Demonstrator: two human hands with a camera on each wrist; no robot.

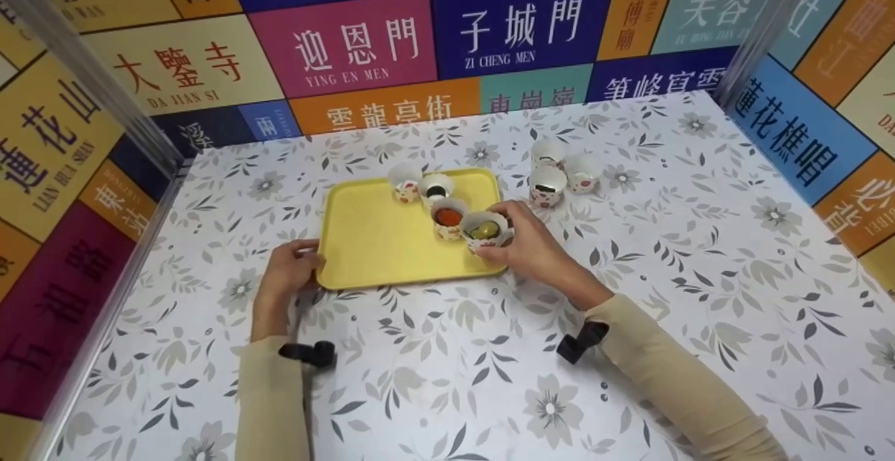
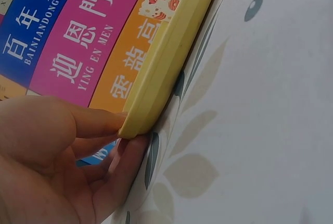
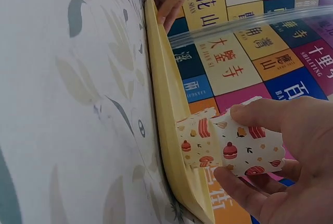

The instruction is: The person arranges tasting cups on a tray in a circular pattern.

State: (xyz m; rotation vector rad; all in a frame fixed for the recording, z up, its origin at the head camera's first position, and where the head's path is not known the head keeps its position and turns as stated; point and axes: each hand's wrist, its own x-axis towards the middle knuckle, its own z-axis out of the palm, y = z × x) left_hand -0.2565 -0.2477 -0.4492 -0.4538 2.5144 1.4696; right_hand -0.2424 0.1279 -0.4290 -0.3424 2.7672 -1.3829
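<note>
A yellow tray (image 1: 374,237) lies on the table. My left hand (image 1: 285,272) pinches its left edge; in the left wrist view the thumb is on the tray rim (image 2: 166,67) and the fingers are beneath. My right hand (image 1: 535,244) grips a patterned paper cup (image 3: 250,143) with something olive green (image 1: 484,230) inside, over the tray's right side. Just left of it is a cup with orange-red contents (image 1: 448,217). Behind that are a cup with dark contents (image 1: 437,189) and another paper cup (image 1: 405,187), whose contents I cannot make out.
Right of the tray, three more paper cups stand close together: a front one (image 1: 547,192) with something dark inside, a right one (image 1: 582,175) and a back one (image 1: 547,153). A flowered cloth (image 1: 447,349) covers the table. Printed panels (image 1: 349,41) rise behind and at both sides.
</note>
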